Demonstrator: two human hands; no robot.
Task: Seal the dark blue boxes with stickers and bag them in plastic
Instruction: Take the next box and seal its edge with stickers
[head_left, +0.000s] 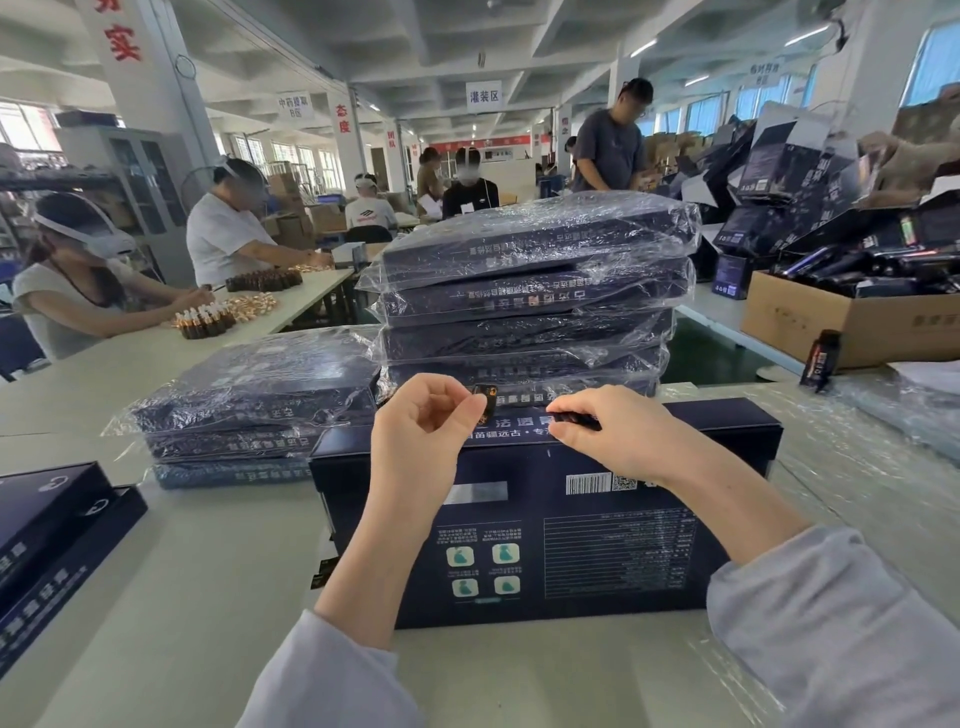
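Left hand (426, 415) pinches a small, likely flimsy sticker (479, 393) by its edge, right hand (613, 431) pinches a dark strip (574, 419), above the stiff-looking box (545, 519) on the table (208, 597)

A dark blue flat cardboard box (571, 571) is lying before you, a tall stack of plastic-bagged boxes (524, 291) standing just behind it, a lower bagged stack (260, 405) sitting left.

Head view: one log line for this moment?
phase: sealing | left hand: pinches sticker | right hand: pinches dark strip | dark blue box: on table, unbagged | bagged boxes: stacked behind
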